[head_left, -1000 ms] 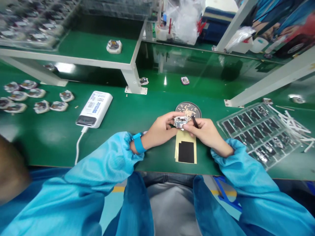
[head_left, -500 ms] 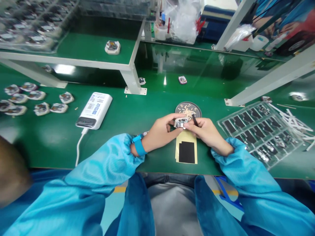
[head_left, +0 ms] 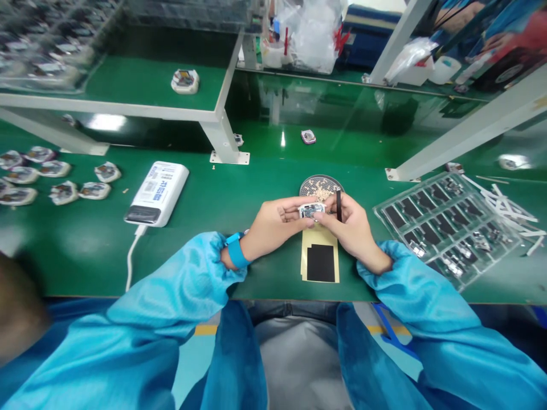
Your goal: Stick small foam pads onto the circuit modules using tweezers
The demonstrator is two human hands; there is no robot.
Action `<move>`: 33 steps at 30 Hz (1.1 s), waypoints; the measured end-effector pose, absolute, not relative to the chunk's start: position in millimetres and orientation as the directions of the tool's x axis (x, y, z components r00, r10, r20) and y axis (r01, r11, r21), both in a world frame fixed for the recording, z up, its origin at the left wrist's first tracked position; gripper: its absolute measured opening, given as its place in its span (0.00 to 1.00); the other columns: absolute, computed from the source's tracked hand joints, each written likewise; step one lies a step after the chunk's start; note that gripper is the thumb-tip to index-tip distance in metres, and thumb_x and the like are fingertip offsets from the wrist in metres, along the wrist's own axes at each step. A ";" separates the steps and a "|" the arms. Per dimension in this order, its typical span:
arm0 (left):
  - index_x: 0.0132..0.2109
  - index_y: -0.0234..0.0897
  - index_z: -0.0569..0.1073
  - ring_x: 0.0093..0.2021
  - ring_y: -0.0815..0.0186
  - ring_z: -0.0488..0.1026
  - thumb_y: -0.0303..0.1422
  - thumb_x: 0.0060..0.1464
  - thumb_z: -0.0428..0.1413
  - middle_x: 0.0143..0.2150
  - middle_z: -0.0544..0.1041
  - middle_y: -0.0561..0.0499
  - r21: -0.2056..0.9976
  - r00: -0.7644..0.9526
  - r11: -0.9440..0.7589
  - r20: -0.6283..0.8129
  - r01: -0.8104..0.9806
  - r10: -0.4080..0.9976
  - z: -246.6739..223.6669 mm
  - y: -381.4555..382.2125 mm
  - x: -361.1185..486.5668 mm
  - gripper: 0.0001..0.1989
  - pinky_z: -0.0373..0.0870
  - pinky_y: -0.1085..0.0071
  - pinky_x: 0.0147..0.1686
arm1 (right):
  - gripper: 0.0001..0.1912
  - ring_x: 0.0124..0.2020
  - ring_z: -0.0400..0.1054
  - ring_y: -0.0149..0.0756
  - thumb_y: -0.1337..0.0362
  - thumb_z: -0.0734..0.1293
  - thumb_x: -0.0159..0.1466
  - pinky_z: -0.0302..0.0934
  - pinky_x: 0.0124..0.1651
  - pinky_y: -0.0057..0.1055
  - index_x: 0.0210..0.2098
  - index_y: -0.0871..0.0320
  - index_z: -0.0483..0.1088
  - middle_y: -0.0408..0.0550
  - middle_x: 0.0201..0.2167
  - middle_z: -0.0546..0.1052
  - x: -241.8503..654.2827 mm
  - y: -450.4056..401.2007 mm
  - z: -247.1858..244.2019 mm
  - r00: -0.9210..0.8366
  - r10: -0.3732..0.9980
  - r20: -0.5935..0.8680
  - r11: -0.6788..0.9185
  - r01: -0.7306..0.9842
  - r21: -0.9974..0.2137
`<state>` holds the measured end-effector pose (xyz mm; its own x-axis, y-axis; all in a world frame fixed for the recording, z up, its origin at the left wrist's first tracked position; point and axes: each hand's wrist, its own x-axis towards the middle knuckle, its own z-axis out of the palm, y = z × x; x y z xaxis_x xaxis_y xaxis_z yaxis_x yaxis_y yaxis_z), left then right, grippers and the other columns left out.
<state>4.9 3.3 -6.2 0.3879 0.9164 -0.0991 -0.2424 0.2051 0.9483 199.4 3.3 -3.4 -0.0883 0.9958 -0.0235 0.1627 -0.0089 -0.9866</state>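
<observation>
My left hand (head_left: 277,225) is closed around one side of a small white-rimmed electronic assembly (head_left: 311,210) with a circuit board facing me. My right hand (head_left: 351,230) touches the assembly's right side with thumb and fingers, and a black tweezer-like tool (head_left: 339,204) stands up between its fingers. Directly beyond the hands, a round grey dish (head_left: 318,183) holds many small beige pieces. Below them lies a yellow backing sheet (head_left: 304,259) bearing a black rectangular sheet (head_left: 321,263). Which part of the assembly the right fingertips press is partly hidden.
A white power bank (head_left: 158,193) with a cable lies left, beyond it several similar assemblies (head_left: 94,190). On the right are a clear compartment tray (head_left: 431,228) of black and metallic parts and loose white strips (head_left: 508,208). Metal shelf legs (head_left: 226,136) stand behind. A person's head is at far left.
The assembly has turned so that its circuit board shows more fully. The black tool in my right hand has swung more upright. The whole view has shifted slightly.
</observation>
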 end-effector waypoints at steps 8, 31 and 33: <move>0.57 0.31 0.77 0.50 0.58 0.81 0.31 0.49 0.70 0.54 0.81 0.41 0.930 0.379 0.248 -0.134 -0.271 0.916 -5.6 3.7 6.0 0.28 0.78 0.63 0.54 | 0.17 0.26 0.67 0.29 0.57 0.78 0.55 0.61 0.29 0.29 0.38 0.58 0.73 0.44 0.29 0.76 194.4 1.1 -3.9 -0.052 0.999 -0.010 -0.002 0.146 -0.989; 0.52 0.36 0.78 0.40 0.65 0.77 0.35 0.65 0.56 0.43 0.80 0.48 0.959 0.225 -0.221 0.180 0.175 0.958 -19.3 -7.0 16.8 0.12 0.75 0.69 0.41 | 0.14 0.27 0.65 0.31 0.54 0.75 0.60 0.60 0.31 0.30 0.32 0.58 0.73 0.43 0.26 0.75 180.3 -2.9 -19.4 0.047 0.992 0.116 0.104 0.193 -0.976; 0.52 0.36 0.78 0.39 0.66 0.76 0.34 0.65 0.56 0.41 0.80 0.49 0.948 0.211 -0.234 0.188 0.215 0.959 -18.4 -7.1 17.6 0.12 0.75 0.70 0.41 | 0.13 0.27 0.64 0.30 0.55 0.74 0.60 0.60 0.32 0.29 0.32 0.58 0.72 0.43 0.26 0.74 179.0 -3.4 -21.1 0.049 0.990 0.132 0.120 0.197 -0.973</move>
